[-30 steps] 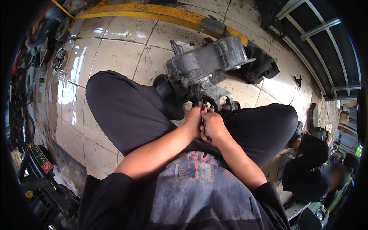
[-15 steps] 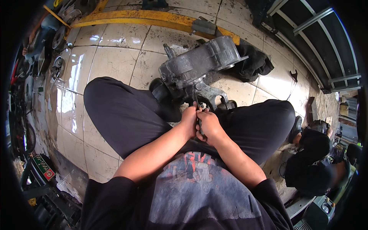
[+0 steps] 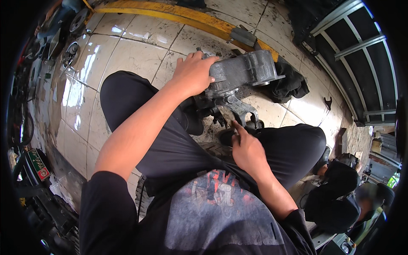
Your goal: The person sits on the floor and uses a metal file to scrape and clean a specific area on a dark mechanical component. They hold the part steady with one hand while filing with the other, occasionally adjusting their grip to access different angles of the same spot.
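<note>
With 12 o'clock straight ahead of the seated person, the bent left leg [image 3: 129, 102] in dark trousers fills the 10 o'clock side. Just beyond its knee, the left hand [image 3: 191, 78] lies on the left end of the grey casting [image 3: 242, 73], fingers spread over its top, thumb apart toward the near side. They are not clenched; whether they press hard or merely rest, I cannot tell.

Next comes a flat-bladed tool [image 3: 226, 114], its long axis slanting from the right fingers toward between 10 and 11 o'clock. The tip sits over the darker, lower-left part of the casting — whether it touches metal there is too small to tell.

The casting itself rests before the knees, its long axis running from between 8 and 9 to between 2 and 3 o'clock, so the blade lies across that line. Its body is at 3 o'clock from the left hand and 12 o'clock from the right hand [image 3: 248, 151]. The left is the nearer — in contact with the body — while the right, fingers closed round the tool's rear part, stands off on the near side.

At the casting's 4 o'clock, a black cloth [image 3: 295, 85] lies on the tiled floor [image 3: 312, 111].
</note>
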Motion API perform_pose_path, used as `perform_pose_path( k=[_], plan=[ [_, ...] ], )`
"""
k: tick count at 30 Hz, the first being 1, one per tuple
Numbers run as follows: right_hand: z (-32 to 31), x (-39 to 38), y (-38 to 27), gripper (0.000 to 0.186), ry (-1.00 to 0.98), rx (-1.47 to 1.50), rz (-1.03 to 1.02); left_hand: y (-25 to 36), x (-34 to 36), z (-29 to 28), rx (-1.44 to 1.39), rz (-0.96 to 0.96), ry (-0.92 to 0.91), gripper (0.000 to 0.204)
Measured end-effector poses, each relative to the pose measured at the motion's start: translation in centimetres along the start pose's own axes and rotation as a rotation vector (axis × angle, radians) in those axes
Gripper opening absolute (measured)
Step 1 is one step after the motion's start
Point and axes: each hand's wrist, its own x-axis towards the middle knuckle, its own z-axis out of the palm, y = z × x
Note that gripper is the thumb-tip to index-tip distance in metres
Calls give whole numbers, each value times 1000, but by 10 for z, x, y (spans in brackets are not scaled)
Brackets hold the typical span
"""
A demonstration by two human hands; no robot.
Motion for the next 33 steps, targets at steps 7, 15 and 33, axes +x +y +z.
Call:
perform_pose_path(
  k=[7, 15, 33],
  plan=[
    [-32, 7, -9, 59, -40, -314, -124, -13, 18, 60, 166, -116, -259, 108],
    [-7, 47, 14, 36, -70, -192, 61, -15, 27, 62, 86, -121, -267, 100],
    [14, 9, 2, 52, -50, 218, 6, -10, 32, 56, 98, -120, -263, 85]
  ],
)
